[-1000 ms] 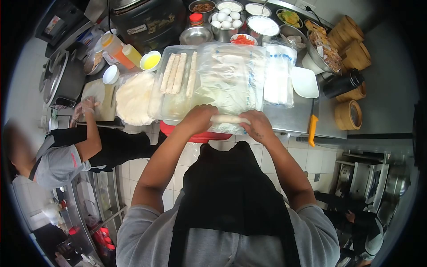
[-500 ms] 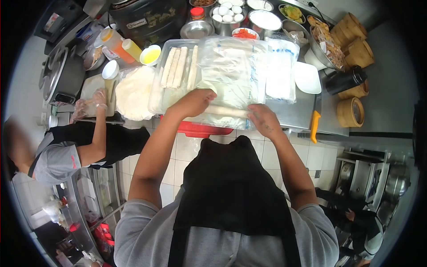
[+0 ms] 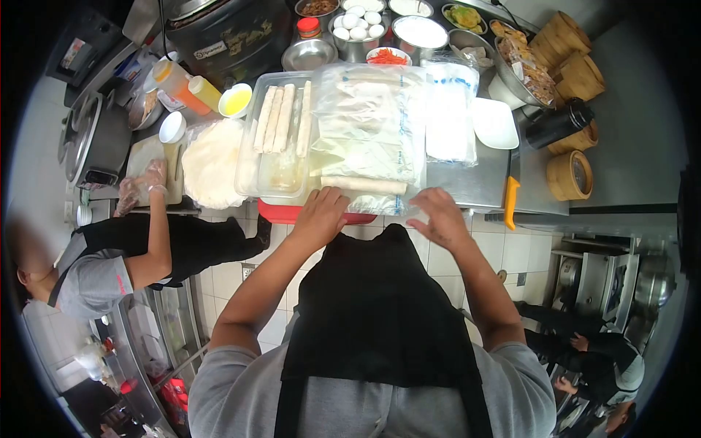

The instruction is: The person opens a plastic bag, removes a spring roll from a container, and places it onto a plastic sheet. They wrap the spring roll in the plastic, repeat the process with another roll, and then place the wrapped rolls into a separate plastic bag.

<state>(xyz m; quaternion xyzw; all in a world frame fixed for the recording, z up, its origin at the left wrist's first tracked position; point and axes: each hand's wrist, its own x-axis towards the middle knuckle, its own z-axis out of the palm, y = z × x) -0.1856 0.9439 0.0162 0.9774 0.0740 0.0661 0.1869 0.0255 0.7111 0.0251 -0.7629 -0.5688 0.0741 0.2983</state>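
A long pale dough roll (image 3: 364, 185) lies crosswise near the front of a clear plastic sheet (image 3: 369, 139) on the counter. My left hand (image 3: 320, 215) is just in front of the roll's left end, at the sheet's front edge, fingers extended. To the right of the roll, my right hand (image 3: 439, 217) is raised with thumb and fingers apart, touching neither roll nor sheet as far as I can see. Beside the sheet on the left, a clear plastic tray (image 3: 285, 186) holds several similar rolls (image 3: 276, 120).
A flat dough round (image 3: 213, 164) lies left of the tray. Bowls, eggs (image 3: 358, 23) and sauce bottles (image 3: 175, 84) line the back. An orange-handled knife (image 3: 512, 201) rests at the right edge. At the left, a co-worker's gloved hands (image 3: 155, 175) work over a board.
Both hands have come off the roll and drawn back toward me, the right one opening. The roll stays on the sheet. More of another person shows at the lower right.
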